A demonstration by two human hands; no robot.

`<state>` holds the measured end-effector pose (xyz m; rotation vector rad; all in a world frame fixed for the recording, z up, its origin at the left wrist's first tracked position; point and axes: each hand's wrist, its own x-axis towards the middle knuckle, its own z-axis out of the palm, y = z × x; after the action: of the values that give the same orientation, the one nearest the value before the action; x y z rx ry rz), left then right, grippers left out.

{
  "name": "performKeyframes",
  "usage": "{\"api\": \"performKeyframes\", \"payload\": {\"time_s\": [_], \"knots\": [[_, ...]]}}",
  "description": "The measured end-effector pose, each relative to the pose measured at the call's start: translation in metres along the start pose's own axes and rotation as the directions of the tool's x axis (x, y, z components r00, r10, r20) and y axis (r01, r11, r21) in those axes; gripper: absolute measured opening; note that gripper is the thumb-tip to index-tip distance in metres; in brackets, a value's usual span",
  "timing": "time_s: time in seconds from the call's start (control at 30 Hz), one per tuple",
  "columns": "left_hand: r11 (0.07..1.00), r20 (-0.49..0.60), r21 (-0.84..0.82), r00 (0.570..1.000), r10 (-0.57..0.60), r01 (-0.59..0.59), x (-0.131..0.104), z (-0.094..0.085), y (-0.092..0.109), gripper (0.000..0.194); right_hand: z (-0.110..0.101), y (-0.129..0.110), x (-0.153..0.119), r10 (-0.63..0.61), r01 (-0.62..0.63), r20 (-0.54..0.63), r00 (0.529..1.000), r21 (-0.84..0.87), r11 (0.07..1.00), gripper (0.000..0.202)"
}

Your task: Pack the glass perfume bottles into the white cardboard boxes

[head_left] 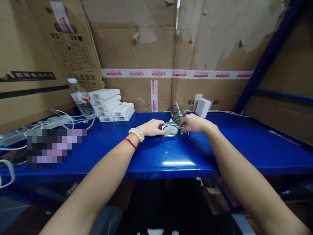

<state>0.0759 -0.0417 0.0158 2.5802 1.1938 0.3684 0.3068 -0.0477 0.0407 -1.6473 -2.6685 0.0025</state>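
Note:
A round, shiny silver-rimmed piece (171,130) with a small knob on top stands upright on the blue table; its kind is not clear. My left hand (153,128) grips it by its left edge, the thumb toward its front. On its other side, my right hand (189,124) is closed in a pinch by the right edge, where a thin silvery bit shows at the fingertips. What these fingers hold is too small to make out. Just behind stands a row of similar knobbed pieces (176,111), partly covered by my right hand.
White boxes (105,94) are stacked at the back left beside a water bottle (81,99). Another white box (202,107) stands at the back right. White cables (66,119) and a pixelated patch lie left. Cardboard (137,55) walls the blue table (156,156).

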Motion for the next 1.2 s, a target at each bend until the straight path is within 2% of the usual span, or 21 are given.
{"api": "performKeyframes", "payload": {"time_s": [0.07,0.13,0.2,0.27,0.37,0.47,0.6,0.67,0.8,0.9,1.0,1.2], "knots": [[1.000,-0.001,0.007,1.000,-0.007,0.007,0.001,0.001,-0.001,0.031,-0.001,0.005,-0.002,0.058,-0.058,0.022,0.998,0.000,0.998,0.031],[1.000,0.001,0.010,1.000,-0.012,0.012,0.001,0.001,-0.002,0.031,-0.002,0.009,-0.004,0.116,-0.117,0.100,0.988,0.003,0.993,0.032],[1.000,0.005,0.018,1.000,-0.010,0.010,0.001,0.001,-0.003,0.033,-0.001,0.011,-0.005,0.126,-0.129,0.144,0.982,0.010,0.992,0.030],[1.000,0.004,0.025,1.000,-0.007,0.007,0.001,0.000,-0.002,0.035,-0.002,0.011,-0.005,0.082,-0.085,0.107,0.991,0.027,0.996,0.024],[1.000,0.000,0.015,1.000,-0.013,0.013,0.000,-0.002,-0.001,0.034,-0.003,0.007,-0.005,-0.009,0.010,-0.011,1.000,0.104,0.995,0.019],[1.000,0.013,-0.002,1.000,-0.026,0.026,-0.001,-0.004,-0.001,0.035,-0.003,-0.001,-0.003,-0.040,0.050,-0.078,0.996,0.128,0.990,0.020],[0.999,0.019,0.002,0.999,-0.044,0.044,-0.001,-0.004,-0.002,0.033,0.002,-0.010,0.000,-0.063,0.062,0.013,0.998,0.070,0.996,0.018],[0.999,0.007,0.009,0.999,-0.038,0.038,0.000,-0.003,-0.001,0.031,0.003,-0.009,0.001,-0.023,0.020,0.062,0.998,0.053,0.998,0.018],[0.999,-0.060,0.008,0.998,-0.031,0.032,0.004,0.006,0.005,0.030,0.001,0.004,-0.001,0.144,-0.146,0.088,0.986,0.018,0.989,0.020],[0.998,-0.114,-0.029,0.991,-0.065,0.062,0.009,0.015,0.012,0.031,-0.003,0.011,-0.004,0.261,-0.265,0.115,0.959,0.025,0.964,0.013],[0.996,-0.132,-0.056,0.989,-0.072,0.065,0.016,0.022,0.017,0.029,-0.008,0.009,-0.006,0.353,-0.371,0.152,0.923,0.114,0.921,0.008],[0.995,-0.137,-0.094,0.989,-0.056,0.043,0.026,0.030,0.019,0.028,-0.007,0.005,-0.003,0.411,-0.427,0.116,0.904,0.190,0.884,0.019]]}}
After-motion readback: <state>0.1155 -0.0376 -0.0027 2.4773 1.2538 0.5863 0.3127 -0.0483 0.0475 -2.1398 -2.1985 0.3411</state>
